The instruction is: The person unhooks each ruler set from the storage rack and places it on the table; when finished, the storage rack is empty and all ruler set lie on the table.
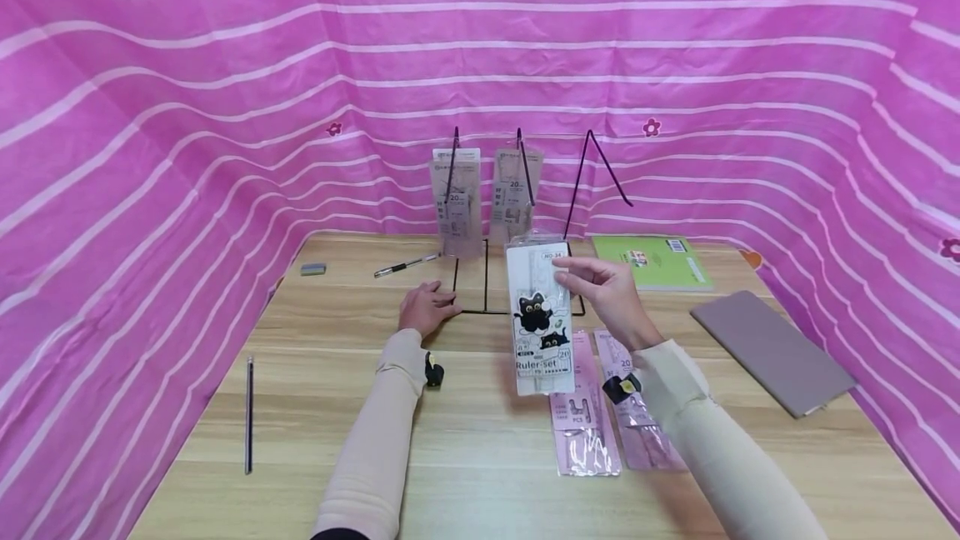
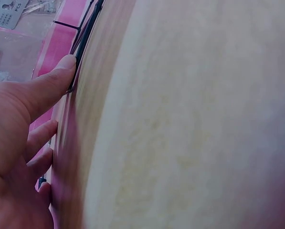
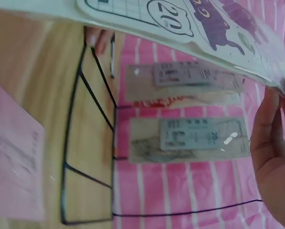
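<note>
Between thumb and fingers, my right hand [image 1: 603, 294] pinches the upper right edge of a packaged ruler set [image 1: 542, 323] with black cats on its card. The pack is upright in front of a black wire display rack [image 1: 486, 282]. On the rack's front left corner rests my left hand [image 1: 429, 309]; its thumb [image 2: 54, 83] touches the wire and the other fingers are loosely extended. Two more ruler set packs, one on the left hook [image 1: 457, 207] and another on the middle hook [image 1: 514, 202], hang from the rack. No pack hangs on the right hook [image 1: 588, 157].
Two pink ruler set packs [image 1: 588, 440] lie by my right forearm, partly covered. A green notebook [image 1: 637, 261] and a grey notebook [image 1: 772, 352] are on the right. Leftward lie an eraser [image 1: 312, 269], a pen [image 1: 405, 265] and a pencil [image 1: 249, 415]. Pink cloth [image 1: 480, 48] surrounds the table.
</note>
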A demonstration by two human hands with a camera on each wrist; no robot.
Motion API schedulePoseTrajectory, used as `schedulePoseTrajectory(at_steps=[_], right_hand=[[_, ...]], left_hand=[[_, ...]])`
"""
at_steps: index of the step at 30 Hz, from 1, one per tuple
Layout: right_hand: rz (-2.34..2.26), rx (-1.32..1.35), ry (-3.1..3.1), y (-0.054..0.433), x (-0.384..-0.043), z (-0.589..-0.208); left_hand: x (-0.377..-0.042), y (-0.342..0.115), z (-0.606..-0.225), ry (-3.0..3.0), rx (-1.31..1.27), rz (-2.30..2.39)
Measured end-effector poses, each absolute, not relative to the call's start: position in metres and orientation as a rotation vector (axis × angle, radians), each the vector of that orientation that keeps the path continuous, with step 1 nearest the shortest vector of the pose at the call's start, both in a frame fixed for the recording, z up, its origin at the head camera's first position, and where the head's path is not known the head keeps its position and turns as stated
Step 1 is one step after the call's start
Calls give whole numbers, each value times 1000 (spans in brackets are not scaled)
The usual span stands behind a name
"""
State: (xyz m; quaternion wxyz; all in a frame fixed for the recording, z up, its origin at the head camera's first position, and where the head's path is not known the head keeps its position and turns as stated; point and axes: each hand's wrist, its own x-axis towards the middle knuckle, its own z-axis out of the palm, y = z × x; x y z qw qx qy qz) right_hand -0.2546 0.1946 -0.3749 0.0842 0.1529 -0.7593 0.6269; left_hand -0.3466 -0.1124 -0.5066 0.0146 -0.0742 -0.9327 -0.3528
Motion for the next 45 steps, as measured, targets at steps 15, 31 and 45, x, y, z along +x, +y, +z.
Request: schedulePoseTrajectory(at_steps=[15,31,45], right_hand=[[2142,180,-2534,173,-245,-425],[2148,-303,-2666,162,-249,-456],[1750,-114,-2829,155,-244,-474]], left_hand=[[-347,-113,-508,-2892,-245,-1096],[-348,-113,-509,-2898,-237,-1089],[-348,-113,-512,-2864,-241,-1108]])
